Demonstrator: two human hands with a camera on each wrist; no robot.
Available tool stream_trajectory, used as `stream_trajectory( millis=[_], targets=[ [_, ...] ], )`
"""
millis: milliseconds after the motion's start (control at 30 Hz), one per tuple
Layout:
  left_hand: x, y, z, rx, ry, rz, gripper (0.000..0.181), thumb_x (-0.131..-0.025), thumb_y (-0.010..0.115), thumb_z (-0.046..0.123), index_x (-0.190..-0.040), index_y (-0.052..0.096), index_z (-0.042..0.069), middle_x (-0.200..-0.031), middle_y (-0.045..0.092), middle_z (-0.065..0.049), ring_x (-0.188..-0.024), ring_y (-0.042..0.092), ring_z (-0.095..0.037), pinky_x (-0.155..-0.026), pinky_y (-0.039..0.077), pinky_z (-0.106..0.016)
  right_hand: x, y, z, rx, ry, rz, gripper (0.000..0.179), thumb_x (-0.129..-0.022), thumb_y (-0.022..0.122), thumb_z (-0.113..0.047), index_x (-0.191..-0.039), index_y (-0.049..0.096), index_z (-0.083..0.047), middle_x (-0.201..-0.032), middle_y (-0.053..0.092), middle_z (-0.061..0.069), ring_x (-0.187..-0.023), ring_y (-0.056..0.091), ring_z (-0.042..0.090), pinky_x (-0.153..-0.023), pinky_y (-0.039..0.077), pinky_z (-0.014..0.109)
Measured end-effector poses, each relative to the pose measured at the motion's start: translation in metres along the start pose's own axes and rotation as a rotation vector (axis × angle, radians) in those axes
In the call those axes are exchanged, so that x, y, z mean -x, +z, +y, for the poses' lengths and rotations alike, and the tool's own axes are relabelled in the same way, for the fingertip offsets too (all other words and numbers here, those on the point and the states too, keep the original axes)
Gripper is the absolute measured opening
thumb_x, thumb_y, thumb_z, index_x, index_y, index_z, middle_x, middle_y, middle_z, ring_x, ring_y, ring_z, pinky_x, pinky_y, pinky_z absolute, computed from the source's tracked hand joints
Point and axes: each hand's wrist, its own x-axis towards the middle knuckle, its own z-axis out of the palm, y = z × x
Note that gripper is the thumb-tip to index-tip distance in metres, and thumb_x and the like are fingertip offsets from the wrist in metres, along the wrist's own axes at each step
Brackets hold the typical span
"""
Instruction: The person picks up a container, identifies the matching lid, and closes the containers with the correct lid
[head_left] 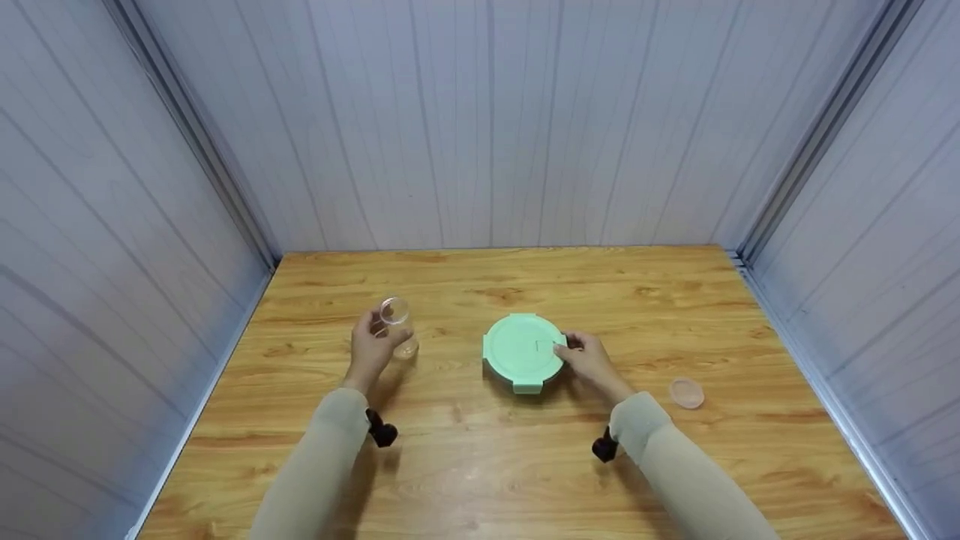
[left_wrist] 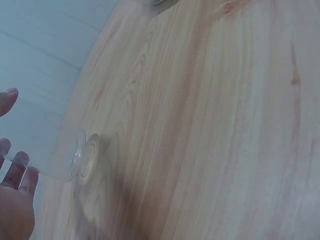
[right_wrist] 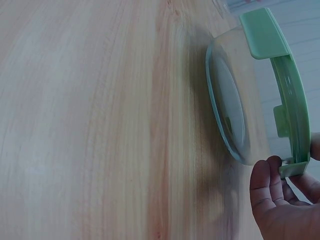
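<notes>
Grips clear jar (head_left: 397, 315) w/ L hand (head_left: 369, 351): clamped on it, thumb on one side, fingers opp., mouth up. Can't tell from L wrist view if touching table (head_left: 465, 450) at base or hanging just over it. Pinches rim tab (right_wrist: 294, 170) of green lid (head_left: 523, 347) w/ R hand (head_left: 592, 365): clamped too, fingers tucked under, thumb over top. Find glass bowl (right_wrist: 230, 105) directly beneath lid, inward of R grip, i.e. btwn both hands, well apart from jar. Can't confirm any clipping of tabs, nor contact of bowl w/ table.

To do this well: avoid loading one tab alone, w/ prob. risk of popping it loose or tipping bowl away from R grip. Slide fingers further under rim for better support, esp. w/ smooth, prob. heavy glass. Hold R wrist level. Squeeze L grip lightly, since prob. thin-walled plastic; keep jar vertical, settle base flat before releasing, and don't swing it inward toward bowl.

Note clear disc (head_left: 686, 393) lying on table, out to R of R grip and a bit nearer body; mind R sleeve (head_left: 679, 457) close by. Watch also for black wrist units (head_left: 383, 433) just behind each grip: don't snag on anything. Beyond both grips, past far table edge: white panelled wall (head_left: 487, 112).
</notes>
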Motion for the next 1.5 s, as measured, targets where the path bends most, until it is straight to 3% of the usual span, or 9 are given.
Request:
stream_trajectory(
  millis=[400, 667, 967, 1300, 1500],
  targets=[
    [0.016, 0.006, 0.006, 0.02, 0.006, -0.039, 0.06, -0.09, 0.082, -0.004, -0.144, 0.056, -0.006, -0.148, 0.057, -0.029, -0.141, 0.053, -0.042, -0.128, 0.039, -0.053, 0.001, 0.001, -0.001, -0.064, 0.025, -0.012, 0.037, -0.106, 0.065, -0.005, -0.137, 0.063, 0.016, -0.124, 0.068, 0.023, -0.107, 0.06, 0.021, -0.082, 0.05, 0.018],
    [0.03, 0.013, 0.01, 0.061, -0.024, -0.105, 0.061, -0.09, 0.079, -0.007, -0.146, 0.054, -0.005, -0.153, 0.054, -0.03, -0.147, 0.049, -0.045, -0.129, 0.036, -0.056, 0.001, 0.0, -0.003, -0.059, 0.055, -0.03, 0.04, -0.108, 0.064, -0.008, -0.141, 0.061, 0.014, -0.128, 0.065, 0.022, -0.11, 0.059, 0.021, -0.085, 0.052, 0.02],
    [0.043, 0.019, 0.011, 0.022, 0.017, -0.166, 0.057, -0.09, 0.082, -0.004, -0.142, 0.059, -0.004, -0.143, 0.06, -0.026, -0.136, 0.057, -0.041, -0.125, 0.041, -0.057, -0.002, -0.001, 0.001, -0.059, 0.076, -0.037, 0.04, -0.109, 0.062, -0.009, -0.144, 0.06, 0.011, -0.134, 0.064, 0.022, -0.117, 0.057, 0.023, -0.09, 0.052, 0.022],
    [0.056, 0.025, 0.013, 0.011, 0.038, -0.233, 0.059, -0.088, 0.083, -0.004, -0.143, 0.06, -0.004, -0.139, 0.064, -0.028, -0.133, 0.061, -0.043, -0.122, 0.045, -0.058, 0.0, -0.001, 0.001, -0.09, 0.076, -0.051, 0.036, -0.109, 0.063, -0.009, -0.139, 0.062, 0.01, -0.127, 0.063, 0.017, -0.112, 0.057, 0.02, -0.087, 0.053, 0.021],
    [0.063, 0.034, 0.016, 0.016, 0.066, -0.267, 0.06, -0.088, 0.084, -0.004, -0.143, 0.059, -0.005, -0.143, 0.063, -0.03, -0.137, 0.058, -0.048, -0.125, 0.042, -0.059, 0.001, 0.0, -0.002, -0.056, 0.049, -0.036, 0.035, -0.108, 0.064, -0.009, -0.136, 0.064, 0.013, -0.12, 0.066, 0.017, -0.103, 0.059, 0.018, -0.082, 0.051, 0.019]
  ],
)
